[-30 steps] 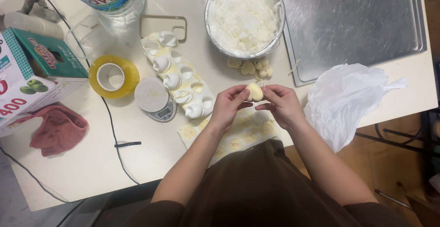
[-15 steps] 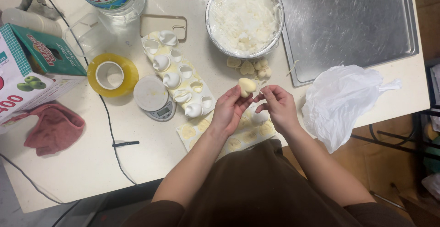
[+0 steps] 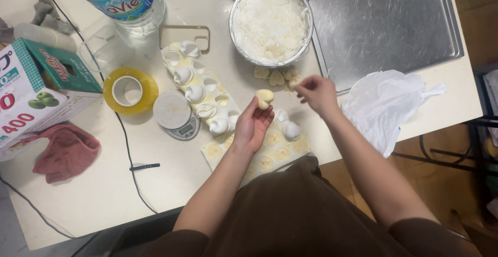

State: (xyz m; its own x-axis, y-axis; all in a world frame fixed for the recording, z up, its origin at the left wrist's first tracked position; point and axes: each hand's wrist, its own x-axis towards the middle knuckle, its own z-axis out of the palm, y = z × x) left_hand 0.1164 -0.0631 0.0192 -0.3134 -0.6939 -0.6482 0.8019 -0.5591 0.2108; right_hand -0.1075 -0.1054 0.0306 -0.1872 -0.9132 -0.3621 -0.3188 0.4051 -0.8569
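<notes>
A small pale heart-shaped piece [image 3: 265,98] is held up in the fingertips of the left hand [image 3: 252,126], over the middle of the counter [image 3: 93,205]. The fingers are pinched on its lower end. Its two round bumps are turned up toward the far edge of the counter, and its long side runs from near to far.

The right hand [image 3: 317,94] is held just beside it, a bit farther back. Its fingertips are pressed together on a tiny pale bit that is too small to make out. A few more heart pieces [image 3: 276,75] are laid on the counter right next to this hand, in front of the metal bowl [image 3: 236,13] of white cream.

A long yellow mold [image 3: 228,124] is laid slanted under the left hand, with white cups in it. A small round scale [image 3: 175,113] and a roll of yellow tape [image 3: 129,91] are set to its left. A flat metal tray [image 3: 384,23] fills the far right corner, and a white plastic bag [image 3: 386,104] is by the right edge.
</notes>
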